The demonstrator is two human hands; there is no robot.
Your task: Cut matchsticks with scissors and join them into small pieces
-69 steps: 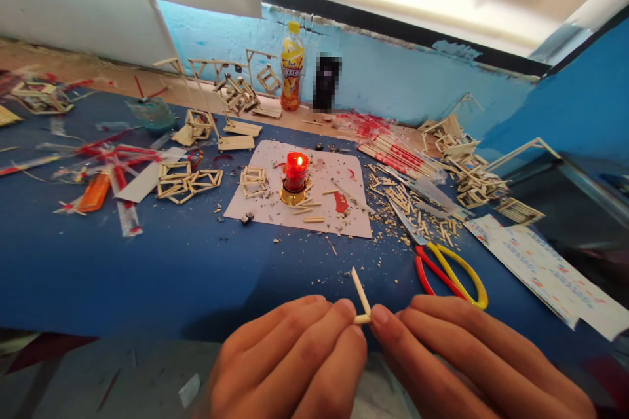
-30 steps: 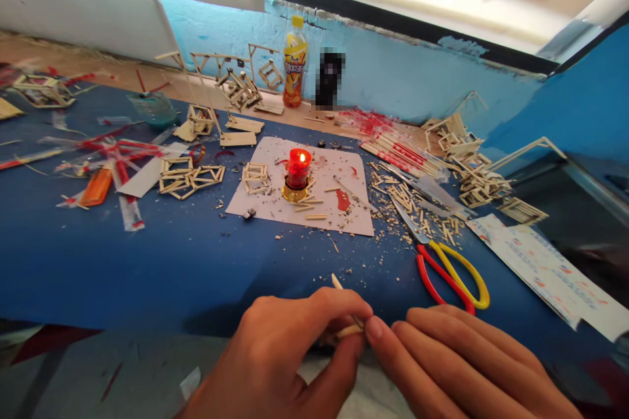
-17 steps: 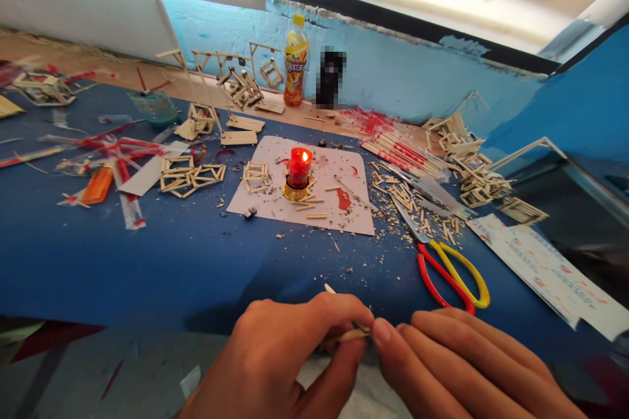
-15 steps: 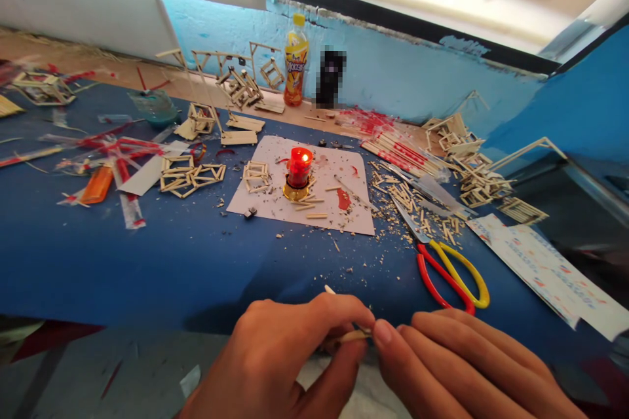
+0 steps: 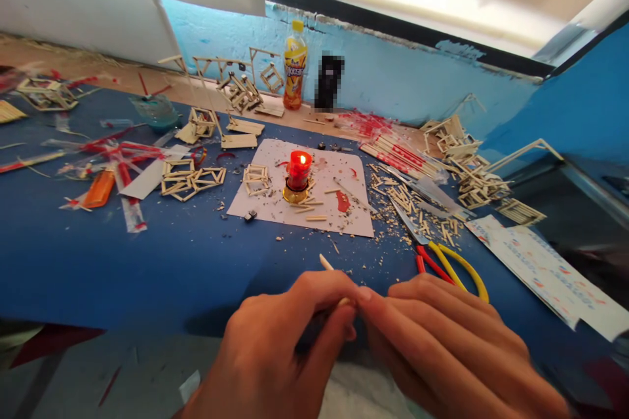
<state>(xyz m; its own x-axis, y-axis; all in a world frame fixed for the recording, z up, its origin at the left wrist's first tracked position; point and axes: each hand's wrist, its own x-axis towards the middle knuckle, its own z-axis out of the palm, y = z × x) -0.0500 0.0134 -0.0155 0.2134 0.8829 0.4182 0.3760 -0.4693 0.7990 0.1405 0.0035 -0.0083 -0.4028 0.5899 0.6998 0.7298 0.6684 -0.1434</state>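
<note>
Head view shows two bare hands meeting low down, near the front edge of the blue counter [image 5: 147, 262]. The left hand [image 5: 275, 353] has its thumb and first finger pinched shut on a thin little wooden stick [image 5: 326, 263]. One end of the stick pokes up past the knuckles, toward the candle [image 5: 297, 173]. The right hand [image 5: 442, 340] comes in from the other side. Its fingers [image 5: 373, 304] press against the same spot, but the left hand hides the stick's lower end, so I cannot tell if they hold a second piece there.

It looks like the joining step, with two small bits being pressed together and held. That is only my guess.

The next move calls for steady hands and a soft squeeze, because the stick is thin and could snap.

The candle is lit and stands on a pale sheet of paper [image 5: 354, 222], farther back than the hands. To the right of the candle lie chopped stick bits [image 5: 413, 206] and scissors [image 5: 452, 265] with red and yellow handles. To the left of the candle lie little stick frames [image 5: 189, 178]. Behind the candle, by the blue wall, stands an orange drink bottle [image 5: 293, 65].
</note>
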